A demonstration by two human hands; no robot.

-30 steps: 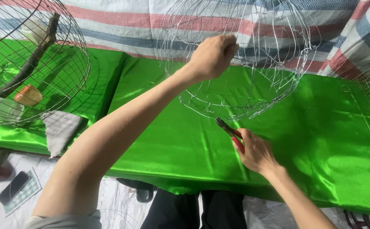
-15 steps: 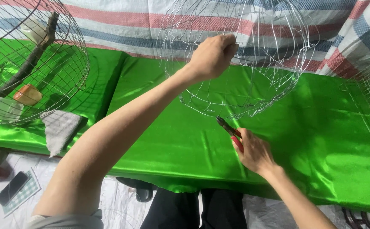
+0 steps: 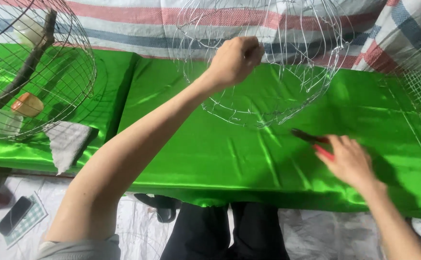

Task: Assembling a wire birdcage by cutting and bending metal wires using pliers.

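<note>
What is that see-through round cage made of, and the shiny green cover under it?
The round silvery wire cage looks like thin bare metal wire: bright glints, open gaps. The shiny green table cover looks like satin-type fabric, glossy with soft folds. The left hand grips the wire; the right hand rests on red-handled pliers.

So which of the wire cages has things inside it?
The dark wire cage at far left: it holds a perch, cups and an orange dish. The silvery cage gripped by the left hand is empty.
</note>
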